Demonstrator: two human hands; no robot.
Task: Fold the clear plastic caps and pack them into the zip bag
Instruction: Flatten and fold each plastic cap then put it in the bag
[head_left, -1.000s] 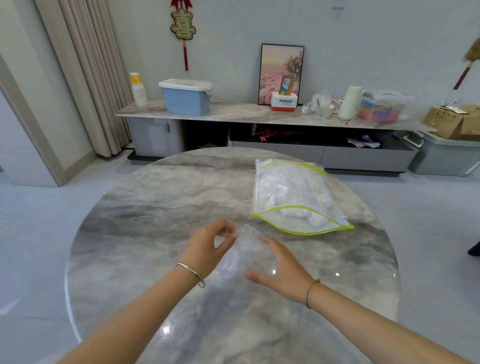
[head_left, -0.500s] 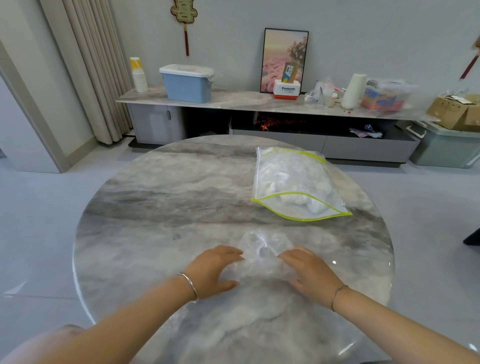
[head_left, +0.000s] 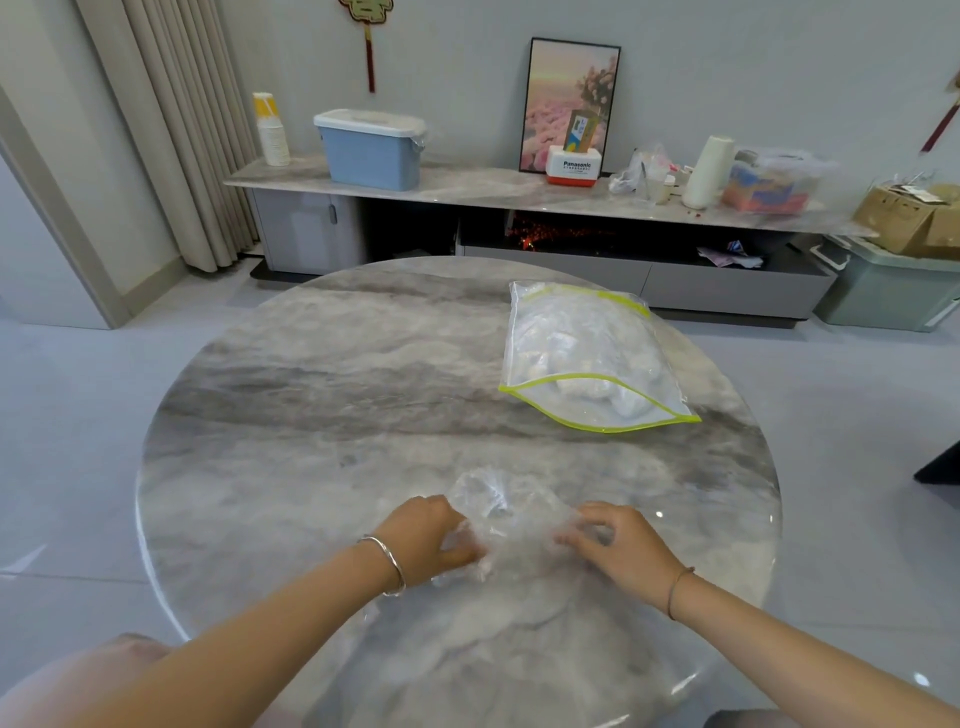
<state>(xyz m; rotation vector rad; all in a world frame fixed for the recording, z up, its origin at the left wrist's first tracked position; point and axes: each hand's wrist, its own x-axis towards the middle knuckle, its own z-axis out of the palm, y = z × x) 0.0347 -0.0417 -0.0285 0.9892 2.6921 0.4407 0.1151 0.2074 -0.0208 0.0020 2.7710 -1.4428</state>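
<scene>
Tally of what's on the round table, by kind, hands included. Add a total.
zip bag: 1 (folded caps inside, too bunched to count)
clear plastic cap, loose: 1
hands: 2, left hand and right hand, both gripping the loose cap
Total: 4

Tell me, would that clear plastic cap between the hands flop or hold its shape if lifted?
Probably floppy: the clear plastic cap lies crumpled and wrinkled. Likely very light, being see-through film. It may slide on the glossy table.
</scene>
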